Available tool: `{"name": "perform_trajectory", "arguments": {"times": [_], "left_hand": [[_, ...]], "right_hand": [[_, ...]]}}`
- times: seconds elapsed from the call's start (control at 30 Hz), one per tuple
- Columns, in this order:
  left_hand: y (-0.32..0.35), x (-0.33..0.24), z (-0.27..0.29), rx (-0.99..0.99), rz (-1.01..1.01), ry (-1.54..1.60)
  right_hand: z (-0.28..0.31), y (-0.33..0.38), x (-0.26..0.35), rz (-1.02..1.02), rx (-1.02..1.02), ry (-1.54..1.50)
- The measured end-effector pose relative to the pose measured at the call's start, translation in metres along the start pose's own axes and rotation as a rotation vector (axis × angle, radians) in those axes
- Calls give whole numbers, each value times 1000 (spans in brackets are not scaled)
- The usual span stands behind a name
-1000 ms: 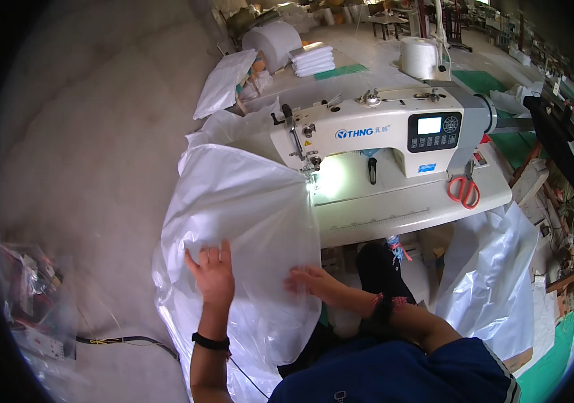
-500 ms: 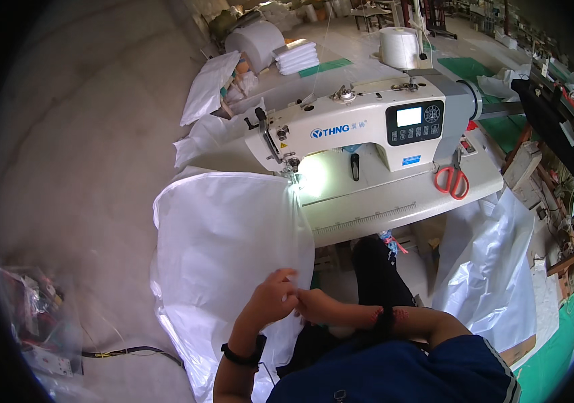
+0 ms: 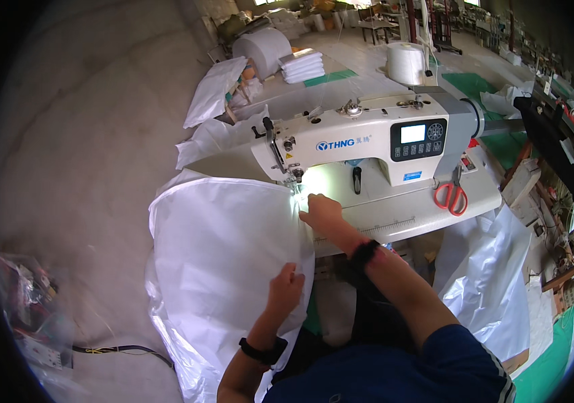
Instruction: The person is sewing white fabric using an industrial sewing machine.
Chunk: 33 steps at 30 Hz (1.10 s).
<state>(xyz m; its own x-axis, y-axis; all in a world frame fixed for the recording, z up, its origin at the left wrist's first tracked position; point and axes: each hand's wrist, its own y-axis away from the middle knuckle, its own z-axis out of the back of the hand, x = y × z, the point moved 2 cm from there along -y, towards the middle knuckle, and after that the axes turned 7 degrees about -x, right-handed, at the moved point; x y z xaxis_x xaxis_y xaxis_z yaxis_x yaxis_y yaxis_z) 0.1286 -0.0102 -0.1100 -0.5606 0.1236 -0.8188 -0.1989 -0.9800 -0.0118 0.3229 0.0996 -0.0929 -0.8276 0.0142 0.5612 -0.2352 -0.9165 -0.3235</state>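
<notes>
A large white woven plastic sheet (image 3: 226, 242) hangs over the front left of the white sewing machine (image 3: 361, 134), its top right corner at the lit needle area. My right hand (image 3: 322, 213) reaches up to that spot, just below the presser foot, its fingers closed on the right edge of the sheet. Lower down, over the sheet near its right edge, my left hand (image 3: 285, 290) has curled fingers. What they hold, if anything, is hidden.
Red-handled scissors (image 3: 450, 199) and a small black thread snipper (image 3: 357, 180) lie on the machine bed. A thread cone (image 3: 405, 64) stands behind. More white sheeting (image 3: 485, 275) hangs at the right. A black cable (image 3: 126, 348) runs along the floor at the left.
My right hand has left my left hand and moved up to the sheet's edge by the needle. My left hand has stayed low, shifting slightly. The whole view has tipped a little upward.
</notes>
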Motion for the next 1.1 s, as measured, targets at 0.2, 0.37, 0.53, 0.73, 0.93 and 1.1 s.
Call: {"name": "perform_trajectory", "arguments": {"times": [0.2, 0.37, 0.53, 0.73, 0.93, 1.1], "left_hand": [[-1, -12, -15, 265, -26, -91], [-31, -18, -12, 590, -131, -342], [-60, -47, 10, 921, -777, -555], [-195, -44, 27, 51, -696, -297], [-203, 13, -7, -101, -764, -485], [-194, 12, -10, -220, -735, -556]], "right_hand": [[-37, -39, -8, -256, 126, -115], [-32, -35, -11, -293, 90, -178], [-49, -27, 5, -177, 46, 37], [-50, -23, 8, -198, 31, 50], [-48, -21, 10, -188, 28, 52], [-48, -20, 9, -246, 15, 48]]}}
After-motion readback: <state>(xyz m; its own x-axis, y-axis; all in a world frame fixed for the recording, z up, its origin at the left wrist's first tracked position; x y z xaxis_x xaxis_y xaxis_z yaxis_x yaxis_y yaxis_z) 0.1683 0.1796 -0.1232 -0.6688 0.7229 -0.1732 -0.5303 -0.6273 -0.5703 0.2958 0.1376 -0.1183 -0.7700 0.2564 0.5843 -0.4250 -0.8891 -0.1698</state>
